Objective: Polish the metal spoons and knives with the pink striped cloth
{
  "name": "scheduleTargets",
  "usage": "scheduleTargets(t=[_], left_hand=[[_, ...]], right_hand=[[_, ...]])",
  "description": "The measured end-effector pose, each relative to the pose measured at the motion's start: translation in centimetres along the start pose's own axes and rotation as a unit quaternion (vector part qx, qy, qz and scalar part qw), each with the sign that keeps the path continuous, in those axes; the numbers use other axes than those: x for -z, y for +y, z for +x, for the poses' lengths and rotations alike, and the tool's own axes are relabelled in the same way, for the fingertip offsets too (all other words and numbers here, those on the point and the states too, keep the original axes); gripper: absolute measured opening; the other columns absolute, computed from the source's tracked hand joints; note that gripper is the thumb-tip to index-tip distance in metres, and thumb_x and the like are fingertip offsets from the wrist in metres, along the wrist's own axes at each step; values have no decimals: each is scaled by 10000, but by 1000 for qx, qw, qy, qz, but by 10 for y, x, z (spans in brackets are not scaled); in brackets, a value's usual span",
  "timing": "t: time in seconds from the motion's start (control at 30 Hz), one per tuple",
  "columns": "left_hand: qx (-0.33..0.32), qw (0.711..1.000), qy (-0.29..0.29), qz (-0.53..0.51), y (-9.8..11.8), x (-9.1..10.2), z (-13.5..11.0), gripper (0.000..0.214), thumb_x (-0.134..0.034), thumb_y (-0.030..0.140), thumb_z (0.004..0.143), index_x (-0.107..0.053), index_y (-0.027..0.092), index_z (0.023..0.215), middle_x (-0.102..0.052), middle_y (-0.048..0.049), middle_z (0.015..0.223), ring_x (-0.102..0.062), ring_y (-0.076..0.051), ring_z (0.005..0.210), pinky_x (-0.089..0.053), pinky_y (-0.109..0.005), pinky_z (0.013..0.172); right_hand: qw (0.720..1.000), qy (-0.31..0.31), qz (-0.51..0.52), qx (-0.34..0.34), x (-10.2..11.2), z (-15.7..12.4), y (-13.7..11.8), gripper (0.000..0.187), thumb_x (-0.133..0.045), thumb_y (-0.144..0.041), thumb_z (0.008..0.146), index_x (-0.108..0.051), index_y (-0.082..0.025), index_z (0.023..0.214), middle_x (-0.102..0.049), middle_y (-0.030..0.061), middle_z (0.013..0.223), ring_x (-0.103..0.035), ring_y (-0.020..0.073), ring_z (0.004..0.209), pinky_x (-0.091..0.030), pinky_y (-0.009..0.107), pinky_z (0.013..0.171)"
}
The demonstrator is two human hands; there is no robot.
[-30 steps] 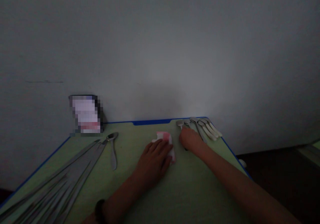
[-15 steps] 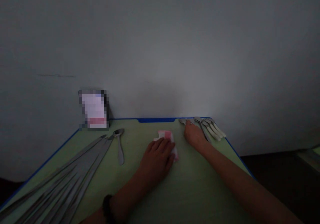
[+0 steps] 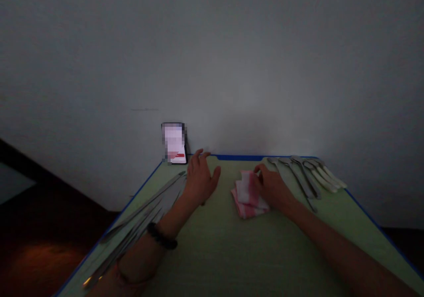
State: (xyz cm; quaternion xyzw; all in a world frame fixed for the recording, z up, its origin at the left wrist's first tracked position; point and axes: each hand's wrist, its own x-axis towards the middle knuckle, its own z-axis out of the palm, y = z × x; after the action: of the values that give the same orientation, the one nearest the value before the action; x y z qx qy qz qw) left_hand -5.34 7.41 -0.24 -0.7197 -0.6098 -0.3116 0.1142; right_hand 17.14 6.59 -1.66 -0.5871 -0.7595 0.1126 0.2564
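The folded pink-and-white checked cloth [image 3: 245, 196] lies on the pale green, blue-edged table [image 3: 232, 255], about midway between the side edges and nearer the far edge than the near one. The right hand [image 3: 273, 186] rests on the cloth's right side, its bent fingers [image 3: 260, 173] lying over the cloth's far right corner. The dim light does not show whether they pinch the fabric or only press on it. The left hand [image 3: 200, 178], with a dark bead bracelet [image 3: 162, 237] on its wrist, is apart from the cloth to its left. It is spread flat and loose, holding nothing, just beside the far ends of a bundle of long grey metal strips [image 3: 142, 219] that runs along the left edge. A row of metal spoons [image 3: 306, 173] lies by the far right corner, near the right hand. A small blurred card [image 3: 174, 143] stands at the far left corner against the grey wall [image 3: 212, 67].
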Motion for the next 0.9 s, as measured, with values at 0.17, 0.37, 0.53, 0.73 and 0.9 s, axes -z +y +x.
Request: scheduleTargets(t=[0.17, 0.37, 0.53, 0.73, 0.9], left_hand=[[59, 996, 20, 57, -49, -4, 22, 501, -512, 264, 763, -360, 65, 1197, -374, -222, 1292, -344, -355, 1207, -305, -510, 958], [75, 993, 27, 88, -73, 1, 49, 420, -490, 258, 767, -412, 101, 1149, -338, -221, 1344, -416, -360, 1131, -358, -487, 897], [66, 992, 24, 105, -74, 0, 61, 428, -477, 253, 778, -401, 82, 1163, -394, -222, 1297, -439, -346, 1111, -345, -481, 913], [69, 989, 0, 131, -62, 2, 52, 366, -450, 236, 806, -424, 82, 1137, -450, -215, 1222, -434, -335, 1123, -328, -473, 923], [52, 984, -73, 156, -41, 11, 37, 295, -404, 278, 842, -482, 99, 1064, -540, -180, 1096, -490, -305, 1060, -357, -446, 892]], right_hand=[[998, 24, 64, 4, -22, 4, -5, 182, -389, -285, 836, -530, -175, 865, -620, 21, 656, -546, 120, 560, -312, 229, 528], [997, 44, 67, -4, -25, 1, -1, 218, -387, -325, 829, -552, -184, 853, -617, 13, 633, -555, 130, 562, -322, 233, 528], [997, 38, 73, 0, -25, 0, -1, 205, -402, -319, 820, -555, -188, 858, -621, 9, 636, -562, 129, 558, -324, 230, 521], [996, 41, 76, 5, -25, 0, 0, 200, -410, -313, 813, -560, -185, 848, -621, 9, 629, -561, 128, 549, -327, 232, 518], [996, 45, 76, 9, -24, 0, -1, 204, -398, -309, 823, -560, -186, 833, -623, 12, 620, -560, 129, 546, -341, 233, 531]])
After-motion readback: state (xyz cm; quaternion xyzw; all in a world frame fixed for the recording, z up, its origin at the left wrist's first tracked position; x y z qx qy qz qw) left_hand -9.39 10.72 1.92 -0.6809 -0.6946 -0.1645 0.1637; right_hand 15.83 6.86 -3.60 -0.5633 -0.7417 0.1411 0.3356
